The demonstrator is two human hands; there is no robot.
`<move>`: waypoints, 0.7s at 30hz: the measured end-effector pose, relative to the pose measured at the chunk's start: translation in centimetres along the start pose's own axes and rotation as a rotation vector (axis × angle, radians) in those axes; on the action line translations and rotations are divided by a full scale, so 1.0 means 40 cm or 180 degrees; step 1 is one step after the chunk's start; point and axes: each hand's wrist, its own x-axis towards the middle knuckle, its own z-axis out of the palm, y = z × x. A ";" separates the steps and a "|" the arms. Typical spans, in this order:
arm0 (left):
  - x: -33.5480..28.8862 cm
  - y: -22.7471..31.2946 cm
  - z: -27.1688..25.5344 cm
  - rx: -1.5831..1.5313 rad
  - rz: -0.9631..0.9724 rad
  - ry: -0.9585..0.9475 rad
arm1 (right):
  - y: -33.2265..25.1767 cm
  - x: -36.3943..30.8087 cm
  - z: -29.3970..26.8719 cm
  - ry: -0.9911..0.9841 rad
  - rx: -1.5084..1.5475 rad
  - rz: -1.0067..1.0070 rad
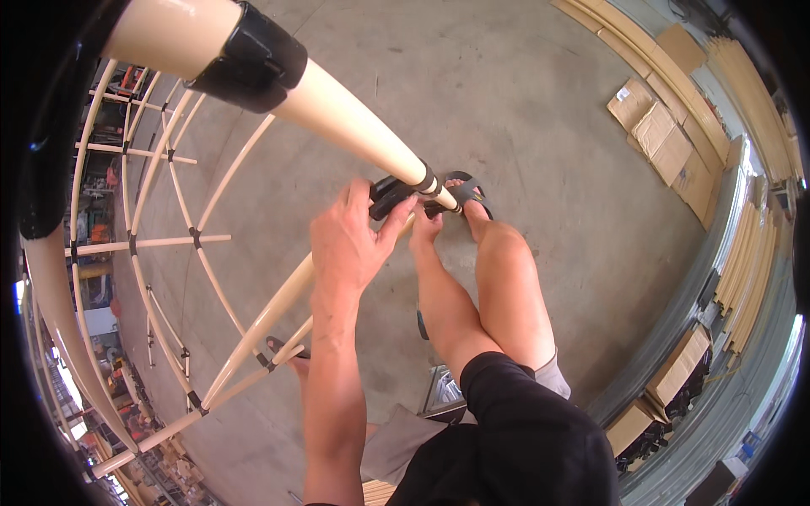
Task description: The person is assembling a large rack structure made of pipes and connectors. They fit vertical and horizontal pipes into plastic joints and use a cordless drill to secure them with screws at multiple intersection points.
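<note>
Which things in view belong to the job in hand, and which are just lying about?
Likely in the job:
- left hand, holding black joint
- right hand, close by, grip unclear
- big tube
- frame

Apparently just lying about:
- cardboard
- tube stack
- open box

In the middle, the left hand (350,244) is at a dark connector (386,201) below the near pole (354,114), with the right hand (426,228) just to its right and one foot (472,198) beyond them on the floor (574,160). A frame of tubes (274,310) fills the left side, before the shelves (105,202) at the rim. Along the right, cardboard (662,143) lies above boxes (679,364), with long bars (747,261) farther out.
</note>
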 end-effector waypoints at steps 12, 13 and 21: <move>0.000 0.003 -0.001 0.0219 -0.0037 -0.0057 | -0.010 0.001 -0.035 -0.0146 -0.0504 0.0401; 0.003 0.002 -0.002 0.0211 -0.0019 -0.0033 | -0.010 0.008 -0.039 -0.0174 -0.0596 0.0421; -0.011 -0.012 0.012 0.0265 -0.0025 -0.0020 | -0.018 -0.009 -0.017 -0.0399 0.0318 0.0629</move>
